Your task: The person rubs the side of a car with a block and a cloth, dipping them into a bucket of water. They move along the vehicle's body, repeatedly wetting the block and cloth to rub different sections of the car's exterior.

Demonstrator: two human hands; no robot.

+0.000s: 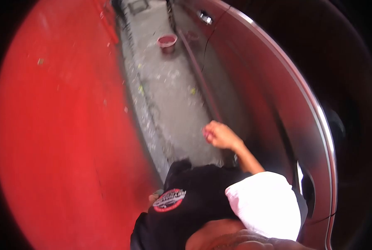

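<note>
The fingers of the left hand [153, 196], farthest from the car [256, 83], are mostly hidden beside the shirt [204, 187], and I cannot tell whether they are open or closed; a small greyish patch shows next to them, too blurred to name. The fingers of the right hand [222, 136], just left of the car, are curled closed around a small pink thing [209, 135], which is held above the floor [169, 91]. Well left of the car stands a broad red surface [65, 125] with a few pale marks on it. Between it and the car runs the grey floor, with white flecks and small yellow-green spots. On the floor, left of the car near its far end, is an upright bucket [167, 43] with a pink rim. The black shirt, bearing a round red, white and black logo [169, 200], fills the space left of the car's near part. A white cloth [267, 204] lies over the right shoulder, close to the car, and the bare forearm [249, 159] reaches out from under it. On the car itself are a shiny door handle [205, 17] and a bright curved trim strip [304, 87], with dark glass [340, 79] to the right of the strip.
</note>
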